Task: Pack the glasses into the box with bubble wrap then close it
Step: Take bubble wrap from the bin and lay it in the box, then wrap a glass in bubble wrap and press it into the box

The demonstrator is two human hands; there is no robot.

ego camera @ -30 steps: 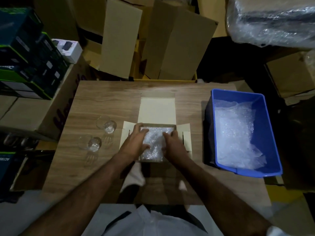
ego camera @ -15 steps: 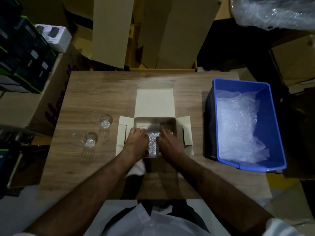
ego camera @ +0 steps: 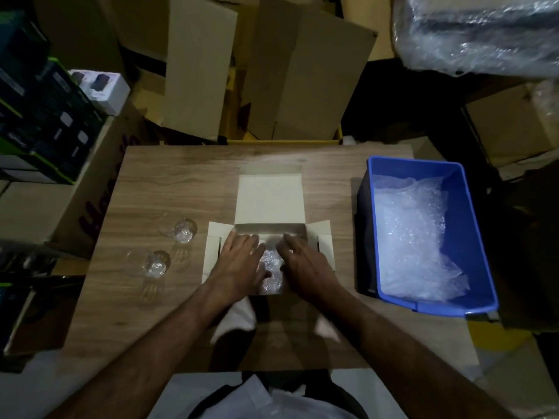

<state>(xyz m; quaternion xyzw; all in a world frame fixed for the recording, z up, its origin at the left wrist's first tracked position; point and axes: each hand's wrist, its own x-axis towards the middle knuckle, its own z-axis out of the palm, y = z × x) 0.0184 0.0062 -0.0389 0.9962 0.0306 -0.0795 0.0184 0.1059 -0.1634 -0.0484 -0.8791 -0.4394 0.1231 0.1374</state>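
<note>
Centrally on a wooden table (ego camera: 181, 182) sits a small open cardboard box (ego camera: 325, 252), its lid flap lying flat away from the person and a side flap spread out on each side. Inside it lies a sheet of bubble wrap (ego camera: 272, 267). The left hand (ego camera: 240, 261) and right hand (ego camera: 304, 263) both rest palm down inside the box, fingers nearly straight and spread, pressing on the wrap, which shows in the gap between them. Two clear glasses stand on the table to the left of the box, outside it: the far glass (ego camera: 183, 231) just beside the left flap, the near glass (ego camera: 155, 264) closer to the person. To the right, well apart from the box, a blue plastic bin (ego camera: 465, 207) holds a loose heap of spare bubble wrap (ego camera: 414, 237).
</note>
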